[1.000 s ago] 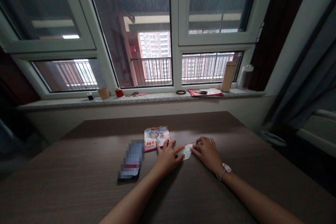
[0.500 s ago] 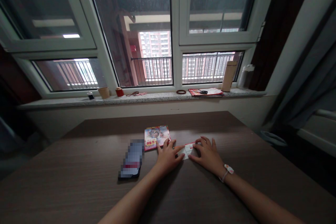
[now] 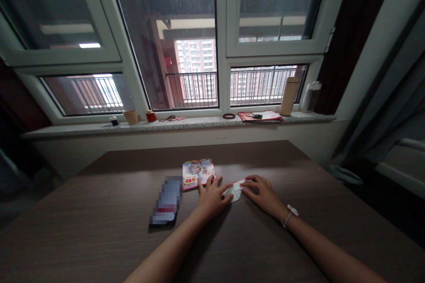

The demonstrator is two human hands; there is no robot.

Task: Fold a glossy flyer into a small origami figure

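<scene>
A small piece of folded paper [image 3: 236, 191], white with a red edge along its top, lies on the table between my two hands. My left hand [image 3: 213, 195] rests at its left side with fingers spread, thumb and index finger touching the paper and holding it down. At the right edge, my right hand [image 3: 264, 193] has its thumb and fingers drawn together on the paper, covering that corner. A bracelet [image 3: 289, 216] circles my right wrist. Just beyond my left fingertips is a stack of colourful printed leaflets [image 3: 198, 172].
A phone [image 3: 167, 201] with a blurred screen lies left of my left hand on the brown table [image 3: 109, 212]. On the windowsill [image 3: 199, 123] stand a paper cup [image 3: 131, 117], a red jar [image 3: 151, 116], a tan bottle [image 3: 289, 96] and papers with scissors [image 3: 257, 116].
My right hand has shifted slightly and turned, its thumb and fingers closing at the paper's right edge. The paper's right corner now looks folded in. My left hand has stayed put.
</scene>
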